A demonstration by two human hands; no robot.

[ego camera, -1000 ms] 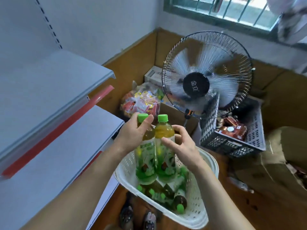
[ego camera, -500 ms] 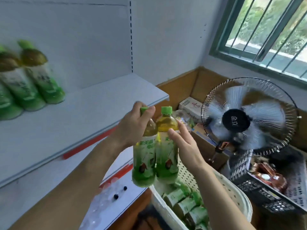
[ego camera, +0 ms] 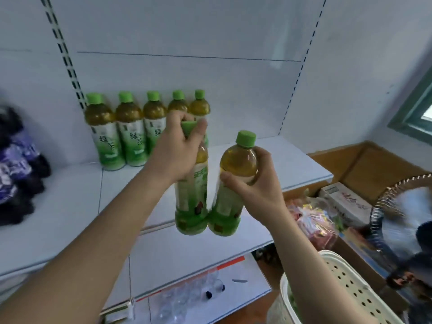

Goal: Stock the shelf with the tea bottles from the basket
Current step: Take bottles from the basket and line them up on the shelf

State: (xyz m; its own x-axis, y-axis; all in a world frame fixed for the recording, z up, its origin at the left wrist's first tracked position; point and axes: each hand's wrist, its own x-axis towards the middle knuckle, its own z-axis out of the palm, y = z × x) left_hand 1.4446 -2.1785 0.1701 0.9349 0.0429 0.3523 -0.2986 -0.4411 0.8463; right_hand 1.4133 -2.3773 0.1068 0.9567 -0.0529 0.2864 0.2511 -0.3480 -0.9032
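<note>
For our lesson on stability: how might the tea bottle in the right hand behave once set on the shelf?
The tea bottle looks full, so probably heavy. Tall and narrow, it may tip if nudged. Its smooth round body would likely roll.

You have five tea bottles (ego camera: 131,129) standing in a row at the back edge of the shelf (ego camera: 70,206), and two more tea bottles in your hands: one in the left hand (ego camera: 175,153), one in the right hand (ego camera: 254,188). That makes seven. One basket (ego camera: 346,284), one fan (ego camera: 402,218), and one box (ego camera: 343,202) sit off the shelf's right edge.
</note>
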